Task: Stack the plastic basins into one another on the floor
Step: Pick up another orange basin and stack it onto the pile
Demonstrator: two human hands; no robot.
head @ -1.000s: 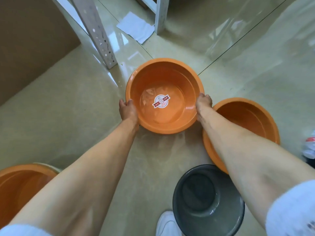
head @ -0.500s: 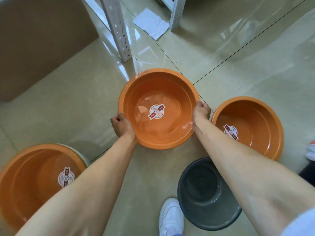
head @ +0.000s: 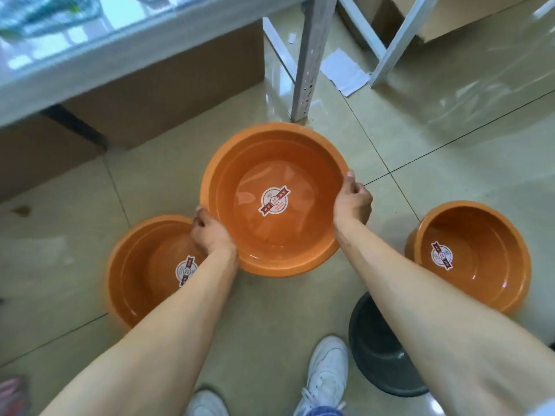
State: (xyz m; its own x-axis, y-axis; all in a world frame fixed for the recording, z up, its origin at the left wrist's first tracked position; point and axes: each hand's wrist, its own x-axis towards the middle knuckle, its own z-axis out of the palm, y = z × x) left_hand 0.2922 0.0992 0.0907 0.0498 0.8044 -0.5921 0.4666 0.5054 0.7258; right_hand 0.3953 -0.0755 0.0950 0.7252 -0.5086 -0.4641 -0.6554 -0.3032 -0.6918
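Above the floor, left hand, right hand, gripping orange basin rim

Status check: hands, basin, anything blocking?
Left hand and right hand grip opposite rims of held orange basin. Nothing nested yet; orange basins open at left and right, dark basin near feet. No obstruction.

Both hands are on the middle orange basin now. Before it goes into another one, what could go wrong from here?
1. The held basin is gripped only at its rim by the left hand and right hand; the smooth plastic might slip or tilt.
2. The left fingers sit over the left basin; nesting there could pinch them.
3. The grey basin lies beside the white shoe, so a step could kick it.
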